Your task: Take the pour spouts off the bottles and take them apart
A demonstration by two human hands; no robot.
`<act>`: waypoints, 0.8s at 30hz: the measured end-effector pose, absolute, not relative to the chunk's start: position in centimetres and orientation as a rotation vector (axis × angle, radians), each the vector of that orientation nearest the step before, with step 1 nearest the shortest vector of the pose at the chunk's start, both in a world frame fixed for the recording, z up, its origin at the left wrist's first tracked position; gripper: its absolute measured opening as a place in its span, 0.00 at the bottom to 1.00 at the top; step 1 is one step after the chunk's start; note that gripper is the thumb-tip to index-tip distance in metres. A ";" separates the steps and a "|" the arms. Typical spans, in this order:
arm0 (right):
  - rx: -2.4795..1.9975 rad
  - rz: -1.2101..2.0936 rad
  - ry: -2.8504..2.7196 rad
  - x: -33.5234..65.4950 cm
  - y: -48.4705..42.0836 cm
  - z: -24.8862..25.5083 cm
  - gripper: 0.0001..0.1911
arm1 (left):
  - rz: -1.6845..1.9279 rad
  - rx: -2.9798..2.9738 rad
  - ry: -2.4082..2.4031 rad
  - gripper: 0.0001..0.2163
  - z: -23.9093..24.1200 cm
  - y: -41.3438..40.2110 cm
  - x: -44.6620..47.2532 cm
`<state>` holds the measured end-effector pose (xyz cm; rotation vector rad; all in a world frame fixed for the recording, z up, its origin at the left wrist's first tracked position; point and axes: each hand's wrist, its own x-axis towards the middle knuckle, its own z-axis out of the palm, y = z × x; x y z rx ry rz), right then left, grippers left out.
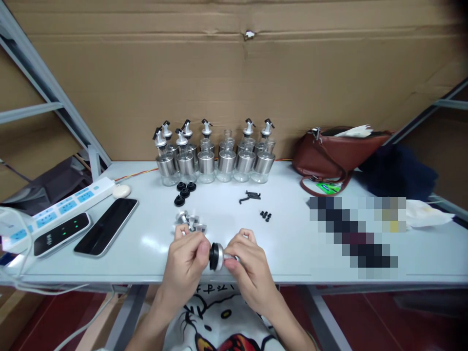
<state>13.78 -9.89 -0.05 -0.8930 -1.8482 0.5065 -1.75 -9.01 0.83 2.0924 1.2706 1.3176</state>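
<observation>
Near the front edge of the table, my right hand (253, 268) pinches the narrow end of a silver pourer spout (220, 257). A black ribbed stopper (213, 257) sits against the spout's wide base, held from the other side by the closed fingers of my left hand (186, 258). Just beyond my left hand lie more silver spouts (193, 223), partly hidden by it. Behind them are several black stoppers (185, 193). To the right are small black caps (266, 215) and thin black levers (250, 196).
Glass bottles with steel sleeves (206, 163) stand in rows at the back, several topped with pourers. On the left are a phone (107, 227), a black device (63, 235) and a power strip (68, 207). A brown bag (329, 158) rests at the back right.
</observation>
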 end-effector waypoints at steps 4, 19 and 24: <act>-0.964 1.172 -1.503 13.3 -10.1 -0.5 0.29 | 1.313 2.207 1.225 0.16 1.1 -8.9 -1.8; -1.253 0.753 -1.428 13.9 -8.6 -1.4 0.09 | 0.594 2.642 1.770 0.08 7.4 -2.1 -3.1; -1.441 0.431 -1.650 13.2 -8.3 -3.2 0.05 | 0.092 2.686 1.739 0.09 5.8 2.9 -3.1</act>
